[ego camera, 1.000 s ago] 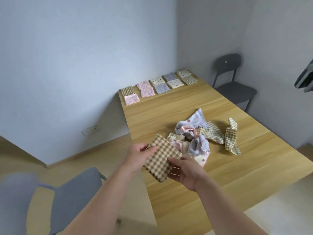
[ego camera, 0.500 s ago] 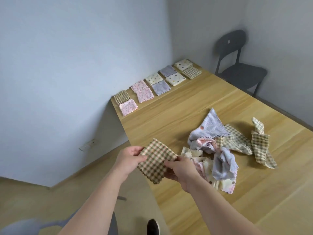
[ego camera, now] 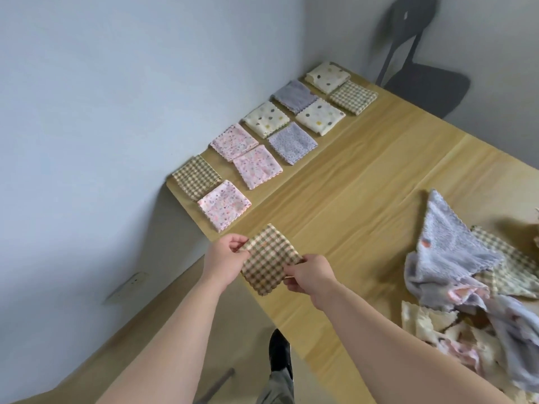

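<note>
I hold a folded brown checked cloth point(ego camera: 268, 258) over the near-left edge of the wooden table point(ego camera: 364, 193). My left hand point(ego camera: 226, 259) pinches its left corner and my right hand point(ego camera: 309, 274) pinches its right edge. Just beyond it lies a folded pink floral cloth point(ego camera: 224, 205), the nearest of several folded cloths laid in two rows along the wall. A heap of unfolded cloths point(ego camera: 466, 281) sits on the table to my right.
The rows hold checked point(ego camera: 195, 177), pink point(ego camera: 256, 166), purple point(ego camera: 292, 142) and dotted cream point(ego camera: 319, 115) folded squares. A dark chair point(ego camera: 420, 71) stands past the table's far end. My shoe point(ego camera: 280, 351) shows on the floor below the table edge.
The view has swung left and closer to the folded rows. Both hands have carried the checked cloth towards the near end of the rows, still pinching it.
</note>
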A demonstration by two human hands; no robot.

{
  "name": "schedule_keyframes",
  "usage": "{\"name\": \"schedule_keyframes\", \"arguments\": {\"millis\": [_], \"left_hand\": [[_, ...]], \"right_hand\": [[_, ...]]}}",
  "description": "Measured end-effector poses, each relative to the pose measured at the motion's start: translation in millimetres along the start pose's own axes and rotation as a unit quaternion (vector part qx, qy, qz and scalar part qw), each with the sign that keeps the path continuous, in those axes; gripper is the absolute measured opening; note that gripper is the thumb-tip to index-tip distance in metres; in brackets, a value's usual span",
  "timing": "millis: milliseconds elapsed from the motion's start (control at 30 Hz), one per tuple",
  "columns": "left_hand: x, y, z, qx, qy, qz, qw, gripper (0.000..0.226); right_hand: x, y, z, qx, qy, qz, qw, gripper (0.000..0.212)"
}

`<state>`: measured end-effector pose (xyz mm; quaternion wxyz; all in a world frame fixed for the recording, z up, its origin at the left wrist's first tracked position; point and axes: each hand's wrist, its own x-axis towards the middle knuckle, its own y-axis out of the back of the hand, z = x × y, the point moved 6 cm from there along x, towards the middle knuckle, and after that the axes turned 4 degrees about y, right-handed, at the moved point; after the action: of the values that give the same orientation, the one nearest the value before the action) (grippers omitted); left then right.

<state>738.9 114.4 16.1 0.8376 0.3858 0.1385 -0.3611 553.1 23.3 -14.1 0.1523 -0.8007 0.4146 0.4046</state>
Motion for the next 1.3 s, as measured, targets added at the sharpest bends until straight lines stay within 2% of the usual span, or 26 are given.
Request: {"name": "schedule_keyframes", "arguments": {"millis": [167,467,533,667,800,1033,1167,1300], "left_hand": [[65,21,-16,0.057,-0.012,0.015,0.998,0.022],[118,17,-33,0.116,-0.073,-0.004,0.991,0.021],[120,20,-31,0.165,-0.118,0.015,0.979,0.024],[110,14,-14,0.260,-0.281,0.060,0.922,0.021],[88,-16,7,0.242,-0.323,-0.004,0.915,0.015],[22,-108,53,0.232,-0.418,-0.168,0.862,0.013],[-26,-167,81,0.218,-0.432,-0.255,0.837,0.014],[-80,-213,103,0.241,-0.452,-0.306,0.803,0.013]], "right_hand": [[52,-48,-19,0.001,-0.051,0.017,0.999,0.004],[97,-64,-20,-0.008,-0.086,0.065,0.994,0.006],[99,-63,-20,-0.003,-0.085,0.085,0.993,0.014],[89,-50,-19,-0.045,-0.097,0.132,0.985,0.038],[57,-13,-5,-0.025,-0.112,0.160,0.981,0.034],[-13,96,41,0.031,-0.100,0.294,0.950,0.008],[-63,148,71,0.054,-0.105,0.356,0.927,0.011],[-108,183,104,0.094,-0.098,0.387,0.912,0.011]]}}
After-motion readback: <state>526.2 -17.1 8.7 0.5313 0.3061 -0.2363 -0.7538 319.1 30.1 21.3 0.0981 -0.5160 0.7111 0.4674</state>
